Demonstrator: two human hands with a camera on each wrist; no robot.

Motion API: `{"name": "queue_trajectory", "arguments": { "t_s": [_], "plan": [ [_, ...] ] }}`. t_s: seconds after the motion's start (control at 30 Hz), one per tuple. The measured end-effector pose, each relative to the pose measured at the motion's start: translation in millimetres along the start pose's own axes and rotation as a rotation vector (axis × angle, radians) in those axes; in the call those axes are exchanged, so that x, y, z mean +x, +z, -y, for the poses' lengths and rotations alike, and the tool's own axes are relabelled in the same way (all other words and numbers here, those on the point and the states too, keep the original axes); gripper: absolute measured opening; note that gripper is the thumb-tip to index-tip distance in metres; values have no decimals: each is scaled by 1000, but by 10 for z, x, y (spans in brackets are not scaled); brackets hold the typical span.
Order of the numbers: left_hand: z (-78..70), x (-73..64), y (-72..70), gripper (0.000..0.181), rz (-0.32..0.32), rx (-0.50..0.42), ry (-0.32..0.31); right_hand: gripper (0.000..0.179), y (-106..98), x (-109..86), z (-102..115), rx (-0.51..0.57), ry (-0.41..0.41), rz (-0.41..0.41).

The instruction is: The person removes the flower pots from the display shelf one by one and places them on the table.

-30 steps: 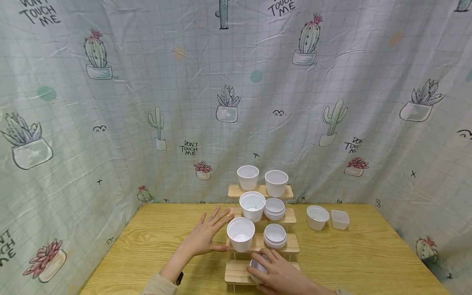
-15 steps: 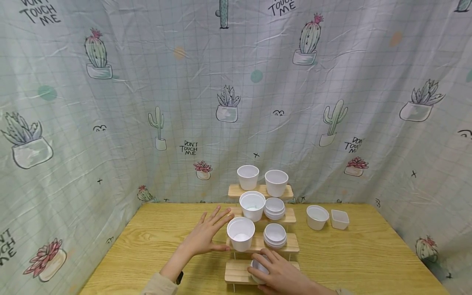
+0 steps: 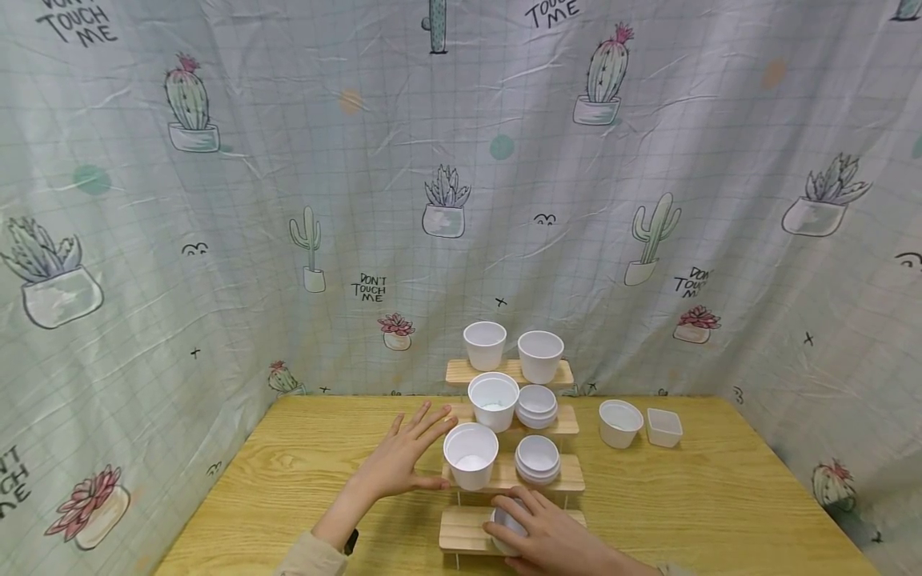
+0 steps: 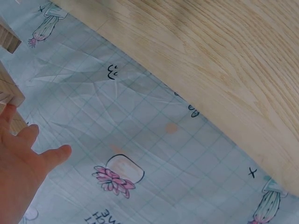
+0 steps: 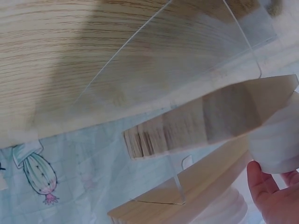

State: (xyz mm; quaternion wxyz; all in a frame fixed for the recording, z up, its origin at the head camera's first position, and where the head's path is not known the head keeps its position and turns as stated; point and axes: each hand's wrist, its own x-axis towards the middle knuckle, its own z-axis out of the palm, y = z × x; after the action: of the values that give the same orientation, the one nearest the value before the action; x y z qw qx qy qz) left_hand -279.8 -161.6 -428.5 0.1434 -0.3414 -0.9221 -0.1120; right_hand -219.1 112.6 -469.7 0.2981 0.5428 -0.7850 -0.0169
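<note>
A white cup (image 5: 278, 140) held in the right hand (image 5: 282, 205) at the lowest step

In the right wrist view, the fingers press on the side of the white cup, close to one edge of it. The cup is round, pale and matt, with faint ridges on its wall. It is just beside the end of a step of the wooden stand (image 5: 201, 116). It looks like thin plastic, so one may judge it light and rather stiff, not very fragile, perhaps a little slippery on the smooth wall. A gentle hold on two opposite sides, below the rim, should be enough; a strong squeeze could bend it.

In the head view, the cup is on the lowest step, around its middle, partly covered by the right hand. The fingers are curved around it, with the gap closed to the width of the cup. Because the hand hides much of it, it is hard to tell whether the base rests flat. Similar white pots (image 3: 471, 464) stand on the higher steps.

In the left wrist view, the left hand (image 4: 18, 168) has its fingers spread and grips nothing. One fingertip seems to touch the wooden edge of the stand.
</note>
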Motion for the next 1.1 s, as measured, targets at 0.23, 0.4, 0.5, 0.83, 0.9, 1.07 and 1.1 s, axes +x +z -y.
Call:
{"name": "queue_trajectory", "arguments": {
  "t_s": [0.23, 0.4, 0.5, 0.83, 0.9, 1.07, 1.1],
  "plan": [
    [11, 2, 5, 90, 3, 10, -2, 55, -24, -19, 3, -32, 4, -24],
    [8, -4, 5, 90, -9, 10, 14, 57, -45, -66, -7, -59, -1, -62],
    [4, -5, 6, 91, -12, 14, 13, 57, -65, -97, -21, -62, -5, -88],
    [-6, -4, 1, 91, -9, -2, 8, 53, -113, -247, -73, -89, -6, -95],
    [-3, -3, 4, 91, -7, 5, 10, 52, -112, -289, -82, -106, -7, -98],
    [3, -3, 8, 91, -3, 11, 9, 52, -124, -388, -100, -123, 13, -75],
    [4, -3, 8, 91, -3, 11, 8, 52, -133, -405, -104, -116, 20, -68]
  ]
}}
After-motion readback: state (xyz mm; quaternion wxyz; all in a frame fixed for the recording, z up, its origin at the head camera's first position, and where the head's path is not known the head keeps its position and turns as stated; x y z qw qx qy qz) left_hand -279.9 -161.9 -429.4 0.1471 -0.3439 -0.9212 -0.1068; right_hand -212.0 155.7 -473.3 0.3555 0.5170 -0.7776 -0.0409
